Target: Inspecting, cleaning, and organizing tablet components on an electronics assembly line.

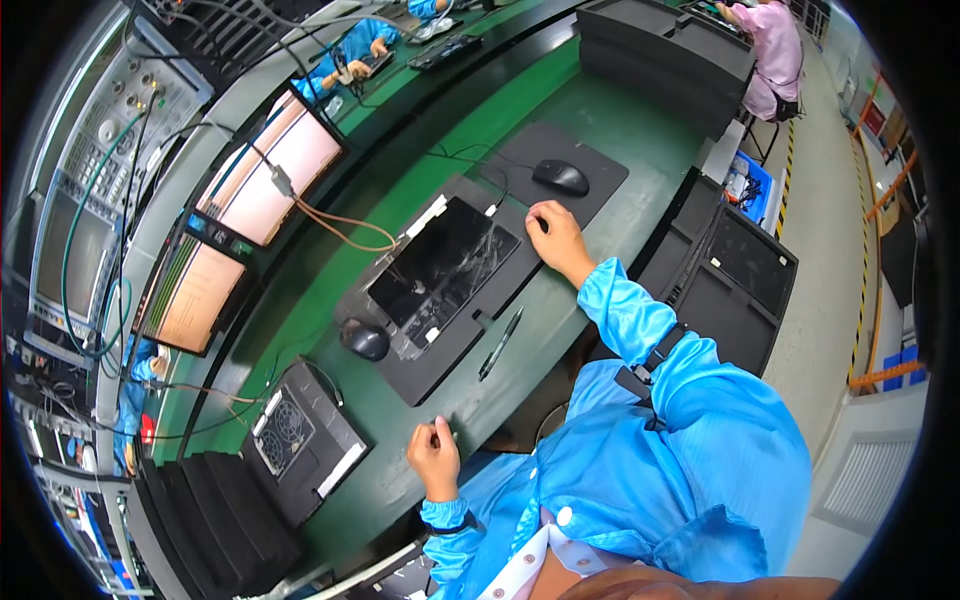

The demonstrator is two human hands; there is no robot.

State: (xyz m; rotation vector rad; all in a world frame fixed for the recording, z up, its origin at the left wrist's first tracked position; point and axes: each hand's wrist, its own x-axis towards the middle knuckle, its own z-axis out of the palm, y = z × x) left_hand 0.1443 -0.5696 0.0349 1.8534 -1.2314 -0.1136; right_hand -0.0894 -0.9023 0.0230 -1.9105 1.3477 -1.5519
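My left hand (434, 458) is closed in a loose fist at the near edge of the green bench, with nothing visible in it. Farther right, my right hand (560, 240) is also curled closed, beside the near edge of the mouse pad (606, 178), and no object shows in it. Between them lies a dark glossy panel (440, 265) in a black fixture (477, 318), with white pieces at its edges. A black pen (501, 344) rests on the bench in front of the fixture. One black mouse (364, 339) sits at the fixture's left end, another mouse (561, 177) on the pad.
Two lit monitors (272, 170) and a bench instrument (110, 120) stand at left. Orange cables (345, 236) run to the fixture. A second fixture (300, 440) and stacked black foam trays (215, 520) are at lower left. Black cases (740, 270) stand right; co-workers (770, 50) are beyond.
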